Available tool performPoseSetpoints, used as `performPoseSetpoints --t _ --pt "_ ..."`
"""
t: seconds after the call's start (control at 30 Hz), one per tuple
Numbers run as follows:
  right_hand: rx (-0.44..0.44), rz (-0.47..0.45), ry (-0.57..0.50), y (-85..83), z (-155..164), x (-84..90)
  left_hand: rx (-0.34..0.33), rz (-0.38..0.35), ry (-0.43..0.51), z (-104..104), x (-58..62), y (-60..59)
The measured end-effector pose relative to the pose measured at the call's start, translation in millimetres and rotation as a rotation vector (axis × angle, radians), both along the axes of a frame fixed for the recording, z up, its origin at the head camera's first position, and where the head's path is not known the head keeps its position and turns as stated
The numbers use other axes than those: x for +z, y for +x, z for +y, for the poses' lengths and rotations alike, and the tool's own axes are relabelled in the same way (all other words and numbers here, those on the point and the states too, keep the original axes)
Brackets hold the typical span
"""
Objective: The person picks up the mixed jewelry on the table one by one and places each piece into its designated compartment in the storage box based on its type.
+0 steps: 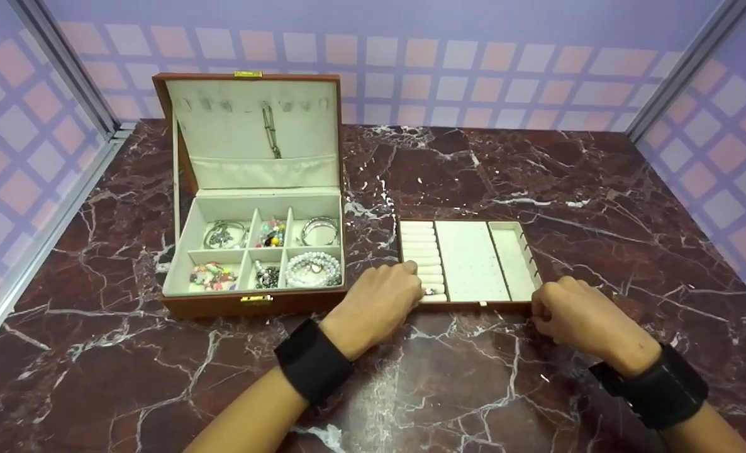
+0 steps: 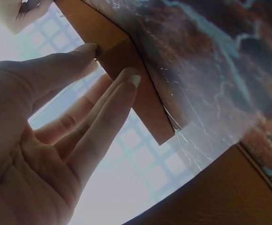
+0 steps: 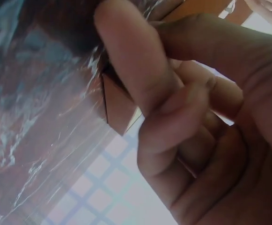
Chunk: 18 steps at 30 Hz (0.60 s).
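A shallow brown tray point(image 1: 470, 261) with cream lining lies on the marble table right of an open jewelry box point(image 1: 253, 303). The tray has ring rolls on its left, a flat middle and a narrow slot on its right. My left hand point(image 1: 414, 277) is at the tray's front-left corner. In the left wrist view the left hand point(image 2: 110, 65) has thumb and fingers against the brown corner of the tray point(image 2: 145, 103). My right hand point(image 1: 546, 311) curls round the front-right corner. Up close, the right hand point(image 3: 145, 93) pinches the tray point(image 3: 119, 105) between thumb and bent forefinger.
The box's lid point(image 1: 253, 107) stands upright with a chain point(image 1: 272, 132) hanging in it. Its compartments hold bracelets, beads and a pearl bracelet point(image 1: 313, 267). The dark red marble table point(image 1: 599, 189) is enclosed by checkered walls at the left, back and right.
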State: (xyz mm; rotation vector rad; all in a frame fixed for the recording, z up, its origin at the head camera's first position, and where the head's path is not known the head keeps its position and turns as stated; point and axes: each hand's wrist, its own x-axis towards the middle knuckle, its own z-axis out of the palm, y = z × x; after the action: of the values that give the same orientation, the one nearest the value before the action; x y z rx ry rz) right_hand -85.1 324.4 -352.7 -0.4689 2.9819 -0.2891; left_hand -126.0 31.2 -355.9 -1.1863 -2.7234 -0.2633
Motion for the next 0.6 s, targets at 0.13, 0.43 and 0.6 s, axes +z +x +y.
performPoseSetpoints --t 0.13,0.43,0.6 --pt "0.018 0.009 0.041 0.5 -3 -0.7 -0.001 0.028 0.01 -1 1.5 -1.7" --pt "0.118 0.033 0.005 1.6 -9 2.4 -0.009 0.022 0.027 0 2.3 -2.1" --pt "0.231 0.075 -0.14 -6.3 -22 10.0 -0.017 0.037 0.011 -1 2.7 -0.7"
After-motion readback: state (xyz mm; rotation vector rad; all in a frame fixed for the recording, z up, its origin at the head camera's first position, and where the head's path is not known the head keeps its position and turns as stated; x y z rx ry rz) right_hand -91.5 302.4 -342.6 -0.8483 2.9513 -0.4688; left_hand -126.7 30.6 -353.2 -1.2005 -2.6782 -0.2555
